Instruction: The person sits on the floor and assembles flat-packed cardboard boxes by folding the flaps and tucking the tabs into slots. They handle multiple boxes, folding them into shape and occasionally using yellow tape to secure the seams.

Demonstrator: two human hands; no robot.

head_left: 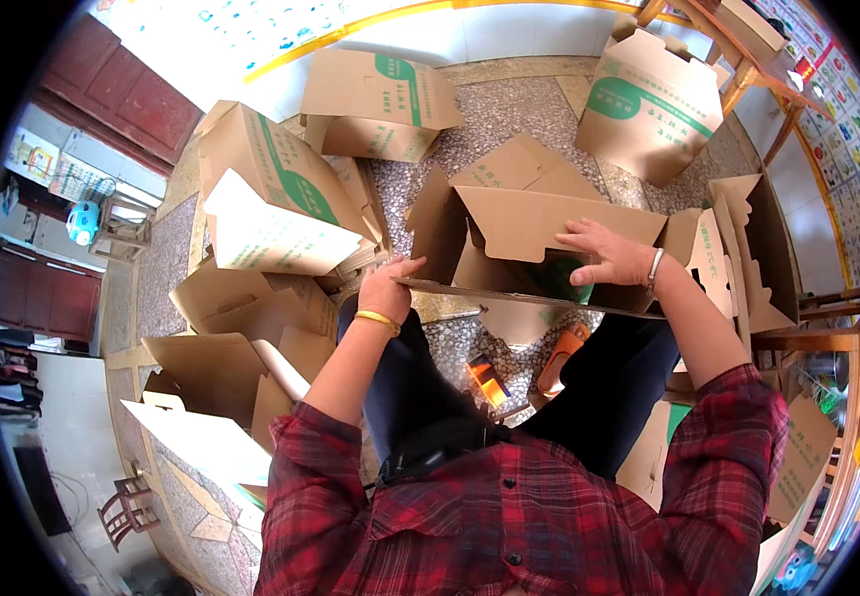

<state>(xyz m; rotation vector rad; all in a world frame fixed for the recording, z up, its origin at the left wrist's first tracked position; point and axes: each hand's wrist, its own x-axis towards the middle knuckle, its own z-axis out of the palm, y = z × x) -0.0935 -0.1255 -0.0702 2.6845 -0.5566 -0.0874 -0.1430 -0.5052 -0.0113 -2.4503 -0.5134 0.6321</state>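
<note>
A brown cardboard box (435,230) stands before my knees with its top unfolded and its dark inside showing. My left hand (387,290) grips the near left corner of the box, one finger lying along the edge. With fingers spread, my right hand (614,253) reaches over the opening and touches a cut-out flap (519,221) on the far side. Part of a green print shows inside, below the right palm. The box's near outer face is hidden from above.
Closed boxes with green print, one far left (380,104) and one far right (648,104), stand on the speckled floor. Opened cartons (216,368) crowd my left. Another open carton (763,258) stands by a wooden chair (817,338) at right. An orange object (490,379) lies between my feet.
</note>
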